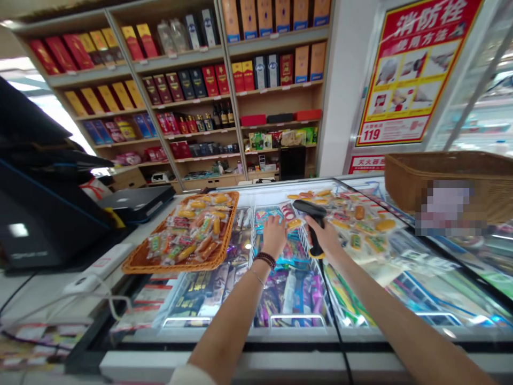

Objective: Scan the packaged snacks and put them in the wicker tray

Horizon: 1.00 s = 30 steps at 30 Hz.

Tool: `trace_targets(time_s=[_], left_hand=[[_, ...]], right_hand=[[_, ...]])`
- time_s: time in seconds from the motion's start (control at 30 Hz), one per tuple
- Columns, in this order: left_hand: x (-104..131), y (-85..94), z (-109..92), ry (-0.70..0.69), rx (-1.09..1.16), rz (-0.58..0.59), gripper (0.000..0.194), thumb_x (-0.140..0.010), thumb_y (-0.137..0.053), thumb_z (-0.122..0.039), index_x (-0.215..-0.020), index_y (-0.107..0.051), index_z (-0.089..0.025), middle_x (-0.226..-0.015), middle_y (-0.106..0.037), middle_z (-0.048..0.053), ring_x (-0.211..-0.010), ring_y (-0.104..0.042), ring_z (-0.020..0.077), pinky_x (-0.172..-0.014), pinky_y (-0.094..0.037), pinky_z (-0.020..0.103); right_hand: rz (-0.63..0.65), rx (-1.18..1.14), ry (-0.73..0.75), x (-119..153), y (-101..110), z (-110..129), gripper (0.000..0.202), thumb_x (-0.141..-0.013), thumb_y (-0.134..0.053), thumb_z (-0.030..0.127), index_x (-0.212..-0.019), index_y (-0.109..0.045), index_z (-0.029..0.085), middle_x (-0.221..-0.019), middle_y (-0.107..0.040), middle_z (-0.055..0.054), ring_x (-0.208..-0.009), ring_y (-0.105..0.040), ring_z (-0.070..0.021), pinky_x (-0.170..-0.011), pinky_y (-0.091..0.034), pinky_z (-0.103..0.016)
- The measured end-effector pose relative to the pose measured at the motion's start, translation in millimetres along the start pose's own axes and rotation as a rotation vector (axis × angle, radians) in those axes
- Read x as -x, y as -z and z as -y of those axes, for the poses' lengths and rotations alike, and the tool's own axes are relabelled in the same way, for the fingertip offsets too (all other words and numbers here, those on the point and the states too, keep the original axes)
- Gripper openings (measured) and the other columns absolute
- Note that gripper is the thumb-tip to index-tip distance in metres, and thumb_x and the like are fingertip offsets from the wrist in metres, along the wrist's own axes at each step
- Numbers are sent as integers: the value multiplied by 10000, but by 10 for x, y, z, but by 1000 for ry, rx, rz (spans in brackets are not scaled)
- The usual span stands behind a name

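A black corded barcode scanner (pixel 310 209) is held in my right hand (pixel 325 235), its head tilted toward the left over the glass-topped freezer. Just left of it, my left hand (pixel 275 235) reaches over the freezer with its fingers bent; a small packaged yellow snack (pixel 294 224) lies by its fingertips, between my two hands. Whether those fingers grip anything is too small to tell. On the glass at the right, many wrapped snacks (pixel 360 227) are spread out. Left of my left hand, an orange wicker tray (pixel 134 263) holds more wrapped snacks.
Packaged ice creams (pixel 296 299) show inside the freezer. A brown wicker basket (pixel 404 179) stands at the right. On the left are a black checkout terminal (pixel 48 208), a flat black device (pixel 138 200) and a white power strip (pixel 100 267) with cables. Shelves of boxes stand behind.
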<state>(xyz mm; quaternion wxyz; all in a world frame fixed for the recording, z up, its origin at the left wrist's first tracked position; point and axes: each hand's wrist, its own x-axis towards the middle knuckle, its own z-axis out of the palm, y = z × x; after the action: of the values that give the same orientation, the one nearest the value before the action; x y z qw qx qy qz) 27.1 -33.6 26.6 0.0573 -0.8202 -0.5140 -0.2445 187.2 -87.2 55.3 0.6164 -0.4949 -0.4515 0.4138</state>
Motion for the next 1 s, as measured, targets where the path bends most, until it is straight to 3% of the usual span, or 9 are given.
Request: trace_targets(time_s=[0.1, 0.2, 0.37, 0.53, 0.67, 0.8, 1.0], left_hand=[[-52, -83, -99, -147, 89, -21, 404, -941, -460, -84, -1304, -635, -120, -1382, -615, 175, -1300, -539, 277, -1133, -437, 432], [-146, -195, -249, -211, 166, 38, 302, -924, -545, -160, -1186, -678, -91, -1210, -680, 187, -1209, -595, 292, -1110, -466, 430], [-293, -340, -303, 66, 390, -21, 245, -921, -527, -106, -1082, -707, -147, -1077, -718, 162, -1087, -671, 292, -1025, -521, 464], [-326, -415, -52, 388, 1097, -214, 313, -903, -642, -190, -1215, -637, -196, -1033, -732, 94, -936, -702, 219, -894, -594, 410], [-289, -388, 66, 431, 1558, -206, 495, -796, -799, -231, -1256, -616, -219, -1118, -718, 91, -953, -707, 182, -821, -613, 320], [-276, -333, 50, 428, 1624, -183, 535, -708, -859, -184, -1203, -659, -218, -1101, -726, 80, -933, -709, 177, -839, -620, 325], [-274, -306, 29, 458, 1568, -157, 518, -740, -803, -129, -1230, -655, -207, -1059, -730, 64, -899, -712, 161, -858, -623, 343]], right_hand=[[5, 1, 15, -16, -204, -23, 489, -719, -753, 675, -632, -531, 248, -393, -526, 18, -317, -466, -134, -350, -396, -262], [-46, 31, 42, -17, -185, -41, 494, -716, -748, 685, -617, -535, 250, -378, -519, 16, -308, -461, -142, -355, -403, -273], [-87, 32, 12, 18, 85, -29, 504, -728, -740, 685, -606, -563, 230, -403, -536, 4, -335, -478, -135, -363, -389, -260], [-56, 25, -25, 45, 166, -58, 491, -725, -762, 667, -624, -570, 227, -434, -550, 8, -350, -486, -135, -363, -397, -259], [63, 100, 27, 84, 104, -99, 487, -769, -740, 667, -635, -555, 236, -428, -546, 18, -342, -482, -138, -371, -391, -266], [85, 248, 103, 159, 73, -78, 504, -827, -668, 690, -637, -534, 243, -413, -533, 26, -325, -466, -137, -390, -396, -281], [65, 336, 140, 190, 75, -58, 507, -848, -644, 680, -615, -515, 249, -395, -519, 25, -316, -469, -138, -392, -385, -278]])
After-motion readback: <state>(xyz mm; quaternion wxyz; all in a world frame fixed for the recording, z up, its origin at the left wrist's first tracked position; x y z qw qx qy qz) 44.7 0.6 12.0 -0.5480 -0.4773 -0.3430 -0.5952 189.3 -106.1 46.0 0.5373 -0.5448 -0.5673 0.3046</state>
